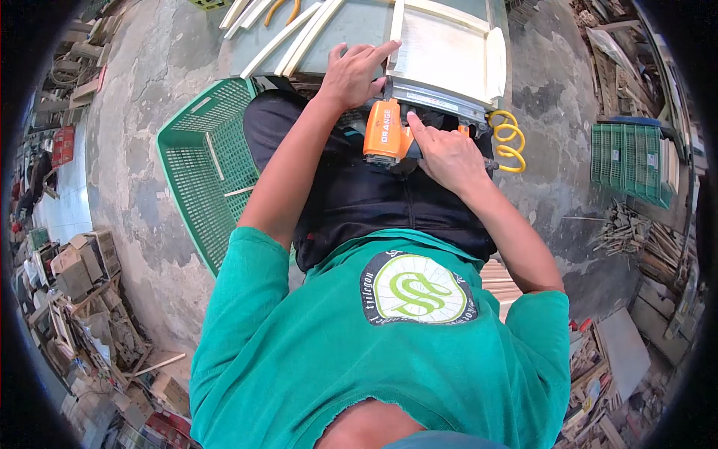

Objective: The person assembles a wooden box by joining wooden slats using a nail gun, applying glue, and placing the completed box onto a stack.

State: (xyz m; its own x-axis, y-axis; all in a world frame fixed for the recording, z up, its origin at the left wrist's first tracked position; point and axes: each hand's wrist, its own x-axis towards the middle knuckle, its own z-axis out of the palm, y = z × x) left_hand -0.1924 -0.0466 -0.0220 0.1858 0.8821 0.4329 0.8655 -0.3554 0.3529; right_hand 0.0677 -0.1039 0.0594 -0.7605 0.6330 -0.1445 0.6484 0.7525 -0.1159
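Observation:
My right hand (452, 157) is wrapped around the handle of an orange nail gun (383, 133), its index finger stretched toward the trigger area. The gun's long grey magazine (441, 101) lies along the near edge of a pale wooden frame (490, 63) with a light panel. My left hand (355, 75) has its fingers apart. Its index fingertip touches the frame's left strip (396, 34), and its thumb is close to the gun's nose. The gun's tip against the wood is hard to make out.
Pale wooden strips (295, 37) and orange-handled pliers (283, 10) lie on the worktable (329, 56). A coiled yellow hose (511, 142) hangs at the right. A green plastic crate (179, 142) stands to the left; stacked green crates (628, 161) and scrap wood (636, 232) are farther right.

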